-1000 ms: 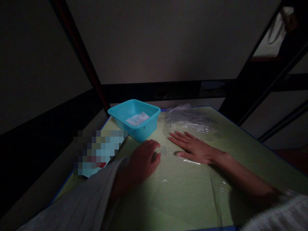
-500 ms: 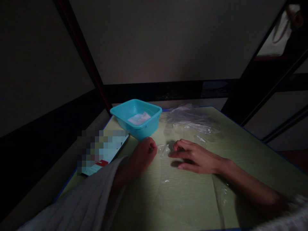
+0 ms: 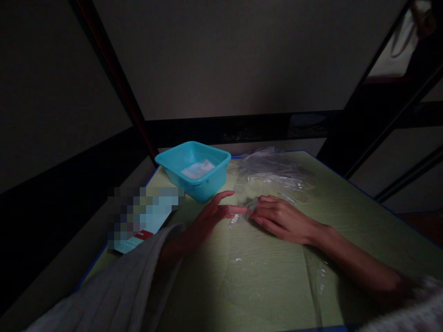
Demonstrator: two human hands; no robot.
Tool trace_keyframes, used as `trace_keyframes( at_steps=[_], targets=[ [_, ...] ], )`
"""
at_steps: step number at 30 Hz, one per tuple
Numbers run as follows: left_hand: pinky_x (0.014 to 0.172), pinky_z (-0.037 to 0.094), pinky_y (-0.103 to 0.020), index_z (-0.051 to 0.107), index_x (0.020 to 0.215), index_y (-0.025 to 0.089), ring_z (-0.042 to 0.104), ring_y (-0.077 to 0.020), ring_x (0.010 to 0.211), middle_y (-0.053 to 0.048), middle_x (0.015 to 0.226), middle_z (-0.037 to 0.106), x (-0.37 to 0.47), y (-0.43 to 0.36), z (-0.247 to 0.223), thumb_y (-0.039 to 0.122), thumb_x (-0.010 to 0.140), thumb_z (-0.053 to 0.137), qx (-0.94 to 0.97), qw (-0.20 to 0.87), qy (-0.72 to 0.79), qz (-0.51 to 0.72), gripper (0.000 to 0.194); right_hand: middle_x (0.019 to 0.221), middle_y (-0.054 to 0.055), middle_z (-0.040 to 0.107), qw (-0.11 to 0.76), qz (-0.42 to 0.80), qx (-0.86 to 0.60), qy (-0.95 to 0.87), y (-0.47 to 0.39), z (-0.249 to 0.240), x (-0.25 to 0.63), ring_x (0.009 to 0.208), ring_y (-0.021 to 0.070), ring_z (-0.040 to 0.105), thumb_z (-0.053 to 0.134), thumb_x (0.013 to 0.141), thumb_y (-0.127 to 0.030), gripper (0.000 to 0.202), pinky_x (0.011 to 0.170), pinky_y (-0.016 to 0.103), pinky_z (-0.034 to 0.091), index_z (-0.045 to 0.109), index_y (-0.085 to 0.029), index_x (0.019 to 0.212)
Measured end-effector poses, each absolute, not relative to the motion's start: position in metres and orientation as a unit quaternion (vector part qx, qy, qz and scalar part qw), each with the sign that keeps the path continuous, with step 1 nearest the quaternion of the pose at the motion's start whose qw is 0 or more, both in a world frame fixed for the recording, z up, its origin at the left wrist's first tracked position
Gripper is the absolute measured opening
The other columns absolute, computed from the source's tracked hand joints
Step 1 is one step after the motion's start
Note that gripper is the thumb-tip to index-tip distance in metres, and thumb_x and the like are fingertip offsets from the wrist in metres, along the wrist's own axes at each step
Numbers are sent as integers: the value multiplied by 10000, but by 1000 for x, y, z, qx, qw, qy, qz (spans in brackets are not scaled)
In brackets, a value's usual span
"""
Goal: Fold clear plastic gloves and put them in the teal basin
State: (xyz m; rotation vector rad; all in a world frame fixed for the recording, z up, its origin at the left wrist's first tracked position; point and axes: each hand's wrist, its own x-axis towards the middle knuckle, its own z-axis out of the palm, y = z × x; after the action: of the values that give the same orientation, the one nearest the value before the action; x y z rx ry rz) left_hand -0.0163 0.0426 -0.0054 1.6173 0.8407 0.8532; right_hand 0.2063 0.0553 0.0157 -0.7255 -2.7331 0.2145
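My left hand [image 3: 216, 213] reaches in from the left with its fingers apart. One stretched finger touches or nearly touches a piece of clear plastic film [image 3: 236, 220] by my right fingertips. My right hand [image 3: 277, 216] is closed, palm down, with its fingertips pinching the film low over the table. The film's full outline is hard to make out in the dim light. Just behind my hands lies a crumpled heap of clear plastic bags [image 3: 277, 170].
A turquoise plastic basin [image 3: 207, 186] stands at the back left, with a white packet [image 3: 198, 169] inside. A flat, partly blurred box [image 3: 152, 221] lies near my left sleeve. The yellow-green table [image 3: 270, 286] has a blue edge and stands against a wall panel [image 3: 235, 60].
My left hand has gone from curled to fingers apart, its finger moving right towards my right hand. My right hand's spread fingers have closed on the film.
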Motion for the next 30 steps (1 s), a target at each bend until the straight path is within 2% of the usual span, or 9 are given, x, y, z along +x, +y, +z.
trace_keyframes(
  at_steps=[2,5,8,10,14,19,25,30],
  targets=[
    [1030,325,-417,286,1327,188,497,-232,1179,-116,1257,560,-17,37,-4,460,898,346,732,499,354,300,512,677,71,572,165,33,-314,-934,58,16,209,670,195,497,264,923,-237,379,674,344,396,572,-155,719],
    [1037,327,-416,256,1359,178,458,-227,1213,-98,1283,539,-16,30,-2,354,907,348,787,439,346,261,493,673,82,580,229,9,-408,-884,61,16,215,649,205,520,264,901,-232,356,647,345,395,565,-149,729],
    [1026,349,-423,375,1283,164,468,-232,1199,-113,1292,521,-14,28,-5,259,886,393,820,360,363,258,409,724,91,612,325,41,-433,-839,61,16,218,681,205,562,274,910,-245,348,637,320,413,583,-142,785],
    [1019,362,-427,433,1228,152,477,-233,1189,-131,1287,515,-15,30,-10,234,874,413,834,307,381,257,364,780,88,633,347,86,-390,-849,59,17,218,736,194,584,287,923,-251,342,670,303,433,598,-145,829],
    [980,411,-415,461,1187,138,525,-220,1124,-134,1207,563,-16,34,-19,210,863,436,851,241,391,256,333,870,104,655,260,152,-282,-911,58,16,215,876,203,594,289,946,-300,395,780,324,455,639,-137,863],
    [943,446,-389,479,1154,159,553,-201,1077,-107,1156,590,-15,32,-18,177,851,458,866,184,379,268,305,982,128,662,204,155,-287,-923,64,16,222,941,210,602,277,950,-330,458,834,334,447,668,-121,836],
    [938,450,-423,527,997,167,603,-210,987,-83,1010,653,-17,39,-16,117,816,454,878,64,378,286,201,841,100,677,195,119,-419,-879,73,23,236,760,208,619,349,895,-330,359,675,312,452,648,-135,855],
    [921,476,-421,471,1138,149,573,-232,1077,-125,1143,608,-20,40,-27,145,820,462,864,33,394,311,318,781,93,659,153,110,-518,-835,83,27,256,678,187,597,440,796,-277,224,598,274,425,615,-137,780]
  ],
)
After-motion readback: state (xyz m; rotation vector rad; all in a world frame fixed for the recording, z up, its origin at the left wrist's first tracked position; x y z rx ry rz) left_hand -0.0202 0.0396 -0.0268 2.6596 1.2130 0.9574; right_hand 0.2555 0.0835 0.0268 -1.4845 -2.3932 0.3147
